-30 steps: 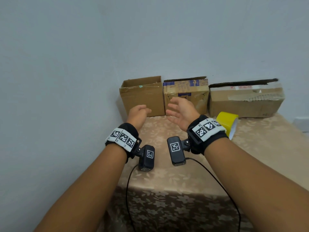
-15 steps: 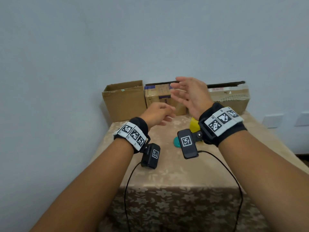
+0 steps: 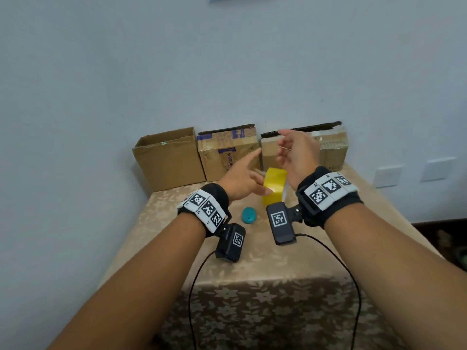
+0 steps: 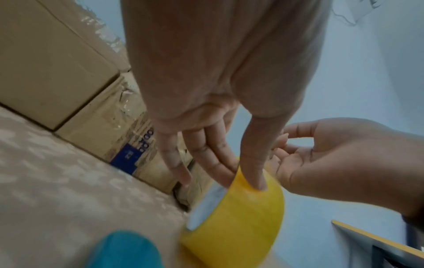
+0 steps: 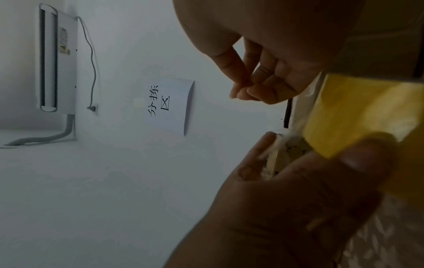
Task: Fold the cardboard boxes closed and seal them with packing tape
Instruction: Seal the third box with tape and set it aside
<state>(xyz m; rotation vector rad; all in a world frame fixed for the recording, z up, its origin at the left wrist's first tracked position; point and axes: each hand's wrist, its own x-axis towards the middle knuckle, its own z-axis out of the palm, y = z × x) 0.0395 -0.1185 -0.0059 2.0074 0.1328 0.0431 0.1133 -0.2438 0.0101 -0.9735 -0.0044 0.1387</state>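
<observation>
Nearest, two bare forearms reach forward over the near edge of a table (image 3: 156,205) draped in a beige floral cloth, each wrist wearing a black band with printed square markers and a small black camera block trailing a thin cable. Just past the wrists, toward the middle of the table, lies a small teal object (image 3: 249,215), blurred and too small to identify. Beyond it stands the yellow roll of packing tape (image 3: 274,183) on edge, set between the two hands and nearer the far edge than the near one. The left hand (image 3: 241,179) has its fingers straight and spread; in the left wrist view the thumb tip rests on the roll's yellow outer face while the other fingers extend past its rim, so the hand touches the roll without closing round it. The right hand (image 3: 297,154) hangs in the air above and just right of the roll, its fingers loosely curled with thumb and forefinger tips nearly meeting, holding nothing that can be made out. Along the far edge, against the pale wall, three cardboard boxes (image 3: 227,152) stand side by side, the leftmost with its top open.
</observation>
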